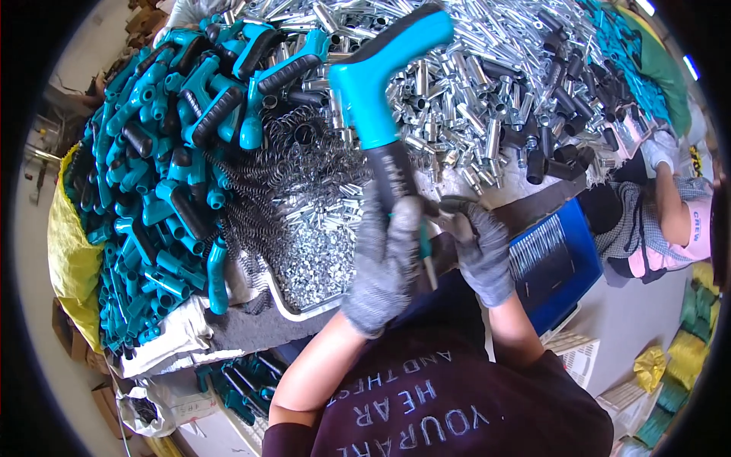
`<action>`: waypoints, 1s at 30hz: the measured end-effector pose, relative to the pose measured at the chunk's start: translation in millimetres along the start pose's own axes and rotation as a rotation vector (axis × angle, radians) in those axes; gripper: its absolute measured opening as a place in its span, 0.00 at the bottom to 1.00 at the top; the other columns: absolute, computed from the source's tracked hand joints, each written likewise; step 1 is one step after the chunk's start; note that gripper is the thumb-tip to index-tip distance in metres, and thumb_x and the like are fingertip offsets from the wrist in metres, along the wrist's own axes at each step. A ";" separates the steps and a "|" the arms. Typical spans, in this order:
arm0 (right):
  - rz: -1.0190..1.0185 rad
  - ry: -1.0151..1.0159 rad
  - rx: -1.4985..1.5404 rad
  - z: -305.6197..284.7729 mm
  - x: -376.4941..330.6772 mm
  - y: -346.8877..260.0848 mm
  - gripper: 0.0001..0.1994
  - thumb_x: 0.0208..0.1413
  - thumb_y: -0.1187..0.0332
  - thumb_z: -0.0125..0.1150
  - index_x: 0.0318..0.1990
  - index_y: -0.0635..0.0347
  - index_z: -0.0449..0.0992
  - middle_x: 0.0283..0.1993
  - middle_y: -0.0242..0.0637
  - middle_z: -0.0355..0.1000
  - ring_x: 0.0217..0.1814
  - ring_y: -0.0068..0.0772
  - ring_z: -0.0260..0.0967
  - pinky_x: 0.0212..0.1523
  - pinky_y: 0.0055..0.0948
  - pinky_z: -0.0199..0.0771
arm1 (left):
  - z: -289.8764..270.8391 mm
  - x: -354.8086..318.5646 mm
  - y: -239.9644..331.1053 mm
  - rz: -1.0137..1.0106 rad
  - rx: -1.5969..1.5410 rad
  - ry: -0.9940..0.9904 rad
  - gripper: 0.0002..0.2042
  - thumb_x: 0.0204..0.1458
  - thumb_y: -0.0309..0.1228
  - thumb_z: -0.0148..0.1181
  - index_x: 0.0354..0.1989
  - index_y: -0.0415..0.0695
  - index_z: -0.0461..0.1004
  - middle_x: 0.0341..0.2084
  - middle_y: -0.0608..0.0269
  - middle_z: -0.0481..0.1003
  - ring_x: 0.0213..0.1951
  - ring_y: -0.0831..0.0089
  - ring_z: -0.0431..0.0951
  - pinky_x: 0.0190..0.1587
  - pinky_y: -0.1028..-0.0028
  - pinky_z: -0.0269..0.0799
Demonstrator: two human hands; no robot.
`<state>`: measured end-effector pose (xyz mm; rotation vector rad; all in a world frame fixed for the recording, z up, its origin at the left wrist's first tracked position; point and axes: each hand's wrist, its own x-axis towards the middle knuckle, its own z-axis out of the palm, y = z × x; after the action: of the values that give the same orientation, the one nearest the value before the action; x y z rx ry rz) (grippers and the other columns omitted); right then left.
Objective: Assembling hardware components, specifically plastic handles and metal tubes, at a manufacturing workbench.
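Observation:
A pistol-shaped tool handle (pixel 373 99), teal with a black grip pad and a black collar, is held upright in front of me. My left hand (pixel 384 266), in a grey knitted glove, is closed around its lower black part. Below the fingers a bit of teal and a thin metal rod (pixel 431 273) stick out. Close beside that lower end is my right hand (pixel 481 247), also gloved, with its fingers curled and pinched together. What lies between those fingers is hidden. Under my hands, a tray (pixel 293 312) holds small metal parts.
Teal and black handles (pixel 164 206) are heaped at left, beside dark coil springs (pixel 255 179). Metal tubes (pixel 464 99) cover the far table. A blue tray (pixel 582 251) with rows of thin rods stands right. Another person (pixel 662 206) works at the far right.

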<state>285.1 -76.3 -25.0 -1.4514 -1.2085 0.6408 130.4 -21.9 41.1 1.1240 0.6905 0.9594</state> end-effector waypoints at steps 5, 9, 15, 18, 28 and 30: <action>0.342 0.105 0.549 -9.6 -6.2 -4.5 0.19 0.57 0.55 0.65 0.50 0.57 0.73 0.31 0.30 0.71 0.29 0.21 0.69 0.32 0.25 0.70 | 12.3 53.9 -18.9 0.283 0.606 -0.320 0.21 0.63 0.45 0.48 0.52 0.38 0.71 0.39 0.43 0.76 0.44 0.45 0.76 0.47 0.55 0.70; 0.293 0.077 1.150 -40.6 -6.1 9.9 0.10 0.64 0.58 0.57 0.40 0.52 0.69 0.21 0.21 0.59 0.14 0.17 0.55 0.15 0.23 0.58 | -2.4 125.1 -30.8 0.383 1.518 -0.197 0.13 0.56 0.31 0.54 0.48 0.44 0.77 0.43 0.46 0.78 0.47 0.54 0.78 0.49 0.60 0.73; 0.102 0.048 1.048 -38.2 -10.6 15.8 0.22 0.64 0.48 0.52 0.45 0.62 0.71 0.48 0.45 0.66 0.41 0.38 0.69 0.40 0.33 0.74 | 15.1 166.5 -54.9 0.213 1.847 -0.376 0.12 0.51 0.26 0.54 0.41 0.45 0.81 0.33 0.51 0.81 0.39 0.53 0.82 0.41 0.57 0.77; 0.238 0.130 0.862 -30.1 -12.5 11.5 0.31 0.60 0.44 0.56 0.53 0.68 0.72 0.49 0.47 0.73 0.40 0.32 0.73 0.42 0.29 0.76 | 18.2 169.8 -55.5 0.220 1.884 -0.415 0.10 0.51 0.26 0.53 0.37 0.43 0.81 0.34 0.52 0.81 0.39 0.55 0.82 0.40 0.57 0.77; 0.128 0.118 0.587 -18.5 -11.8 6.7 0.29 0.48 0.51 0.70 0.47 0.71 0.77 0.35 0.40 0.78 0.34 0.28 0.75 0.39 0.25 0.75 | -34.0 39.9 -1.0 -0.011 0.354 -0.347 0.13 0.64 0.33 0.52 0.51 0.39 0.65 0.38 0.58 0.74 0.39 0.75 0.75 0.44 0.74 0.73; 0.156 0.044 0.685 -9.7 -13.5 5.9 0.31 0.47 0.51 0.72 0.50 0.71 0.75 0.38 0.42 0.79 0.36 0.30 0.76 0.40 0.27 0.76 | -39.7 13.0 0.2 -0.084 0.316 -0.399 0.14 0.65 0.36 0.49 0.51 0.40 0.63 0.34 0.64 0.70 0.36 0.81 0.69 0.42 0.76 0.69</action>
<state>291.1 -91.8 -30.9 -0.9707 -0.7311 1.0057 102.3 6.6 29.3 1.5002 0.5664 0.5395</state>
